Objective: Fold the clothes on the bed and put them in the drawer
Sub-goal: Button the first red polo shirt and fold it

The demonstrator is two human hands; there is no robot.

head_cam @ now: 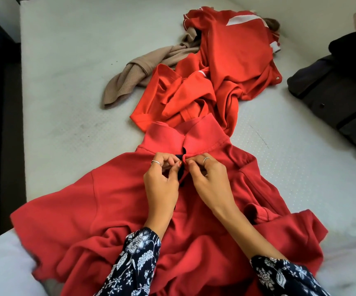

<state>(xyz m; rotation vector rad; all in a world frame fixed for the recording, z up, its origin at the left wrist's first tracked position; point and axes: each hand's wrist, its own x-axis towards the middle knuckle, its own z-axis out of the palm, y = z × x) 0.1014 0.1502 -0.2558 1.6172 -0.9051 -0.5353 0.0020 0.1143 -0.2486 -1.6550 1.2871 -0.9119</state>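
Left hand (162, 182) and right hand (207, 178) both pinching the red shirt (100, 210) placket, apparently at a button.

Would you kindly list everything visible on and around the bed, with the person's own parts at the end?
red polo shirt: one, red, spread on the near part of the bed
red garments: a heap, count unclear, orange-red, beyond the shirt
beige garment: one, beige, left of the heap
dark garments: count unclear, dark grey, right edge
bed: one, white
left hand: pinches the shirt's placket
right hand: pinches the placket
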